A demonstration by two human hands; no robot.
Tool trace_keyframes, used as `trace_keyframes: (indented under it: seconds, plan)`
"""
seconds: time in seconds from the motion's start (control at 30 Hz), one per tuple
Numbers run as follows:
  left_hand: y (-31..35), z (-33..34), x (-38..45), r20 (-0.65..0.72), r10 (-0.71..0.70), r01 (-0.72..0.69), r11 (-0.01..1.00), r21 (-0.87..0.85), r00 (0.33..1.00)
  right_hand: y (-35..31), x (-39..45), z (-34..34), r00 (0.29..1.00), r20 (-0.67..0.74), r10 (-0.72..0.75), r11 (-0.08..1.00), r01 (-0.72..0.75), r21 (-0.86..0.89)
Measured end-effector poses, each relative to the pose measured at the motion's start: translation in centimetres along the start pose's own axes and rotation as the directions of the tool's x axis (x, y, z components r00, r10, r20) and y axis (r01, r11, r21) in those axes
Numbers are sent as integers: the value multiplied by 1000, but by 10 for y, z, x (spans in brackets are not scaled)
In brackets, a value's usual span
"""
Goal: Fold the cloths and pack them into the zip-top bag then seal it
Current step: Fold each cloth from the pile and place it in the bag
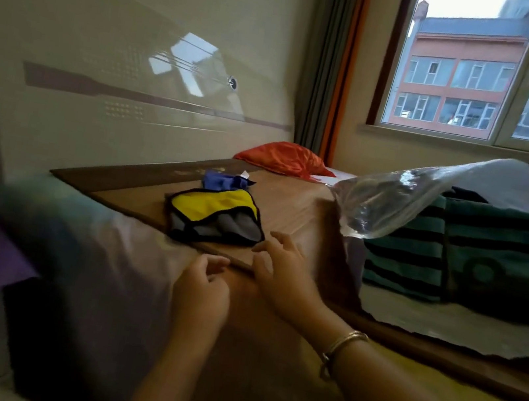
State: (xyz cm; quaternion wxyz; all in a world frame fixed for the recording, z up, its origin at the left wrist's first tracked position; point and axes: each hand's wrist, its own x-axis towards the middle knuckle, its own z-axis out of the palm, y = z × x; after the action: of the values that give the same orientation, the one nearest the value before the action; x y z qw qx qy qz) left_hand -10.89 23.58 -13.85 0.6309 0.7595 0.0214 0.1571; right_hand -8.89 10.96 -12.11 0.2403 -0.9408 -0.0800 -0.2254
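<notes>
Reaching forward, the right hand (280,265), fingers spread and empty, sits just right of the yellow cloth (215,215) on the bed, nearer than the loosely curled, empty left hand (204,289); the zip-top bag (429,198) lies far right.

The zip-top bag (394,200) is clear, glossy plastic film, crinkled. The green-striped cloth (476,254) inside looks thick and matt — towel-like. The yellow cloth (216,213) is soft, black-edged fabric. The mat (293,205) looks smooth and woody — the bracelet (342,346) shiny metal.
</notes>
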Motion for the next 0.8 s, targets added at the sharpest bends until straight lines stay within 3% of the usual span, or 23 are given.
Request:
trace_keyframes:
  seconds: [0.23,0.4,0.53,0.63,0.8]
  plan:
    - [-19,-3,34,54,-74,71,995,64,996,18,74,47,954,284,98,991,-68,-114]
    - [-14,1,30,30,-53,50,995,91,998,19,54,27,991,80,104,981,-116,156]
    - [-3,12,9,26,51,-53,994,94,998,21,4,-8,997,52,61,980,-69,187]
    - [8,19,-15,0,174,-168,952,257,985,18,-41,-41,991,35,127,939,-132,318]
    - [22,32,-59,163,274,-317,851,419,948,11,-116,-112,992,-24,120,872,-94,480]
